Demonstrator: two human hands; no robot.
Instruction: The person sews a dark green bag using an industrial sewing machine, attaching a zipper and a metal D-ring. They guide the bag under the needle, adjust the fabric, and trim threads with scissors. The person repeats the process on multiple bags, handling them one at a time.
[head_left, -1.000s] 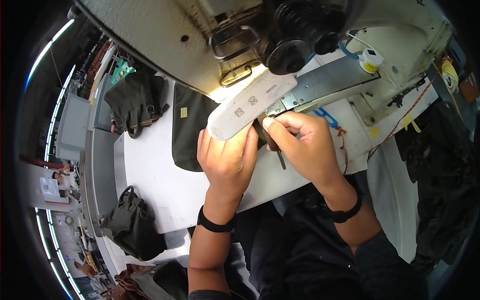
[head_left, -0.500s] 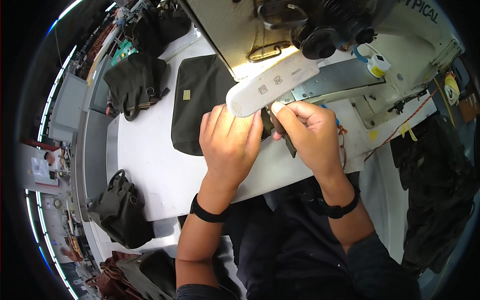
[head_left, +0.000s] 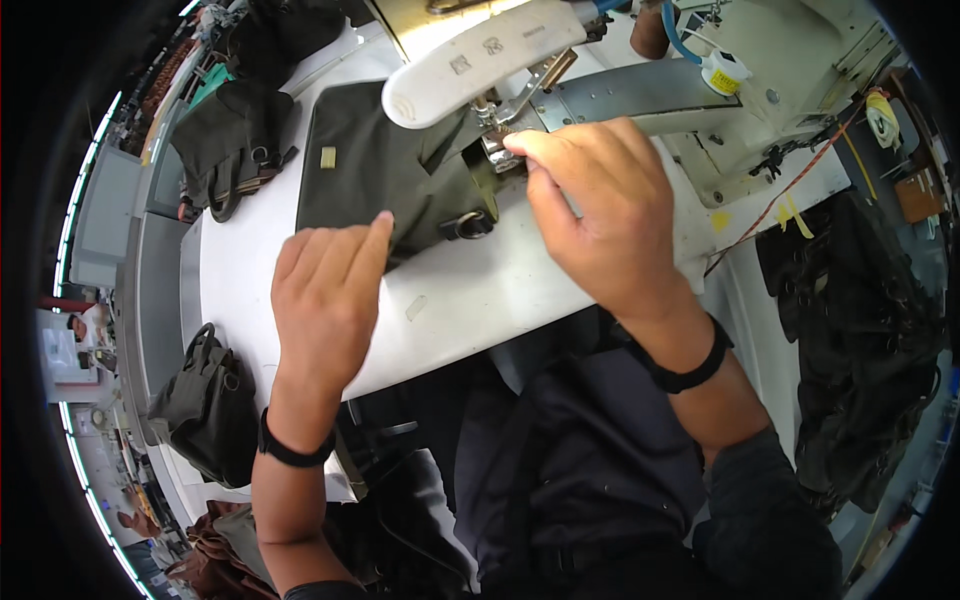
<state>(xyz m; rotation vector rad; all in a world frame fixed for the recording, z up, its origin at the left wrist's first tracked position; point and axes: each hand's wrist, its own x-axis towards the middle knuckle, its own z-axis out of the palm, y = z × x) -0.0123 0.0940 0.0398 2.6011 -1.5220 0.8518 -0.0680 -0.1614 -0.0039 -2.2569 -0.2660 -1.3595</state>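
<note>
A dark green bag (head_left: 365,165) with a small pale label lies flat on the white table, its right end by the sewing machine's presser foot (head_left: 497,150). My left hand (head_left: 335,295) is at the bag's near left edge. Its fingers bend over the edge, with the forefinger straighter; the thumb is hidden. My right hand (head_left: 610,205) is raised beside the presser foot, thumb and forefinger pinched together at it. What they hold, if anything, is too small to make out. A metal ring on a short dark tab (head_left: 468,224) sticks out from the bag's near edge.
The machine's long white cover (head_left: 480,60) hangs over the bag. Its metal arm (head_left: 640,98) reaches in from the right. Similar dark bags stand at far left (head_left: 232,140) and near left (head_left: 208,415). Dark bags (head_left: 860,350) are heaped at right.
My left hand has moved left and nearer along the bag. My right hand has let the dark strap piece go and risen to the presser foot. The view has shifted.
</note>
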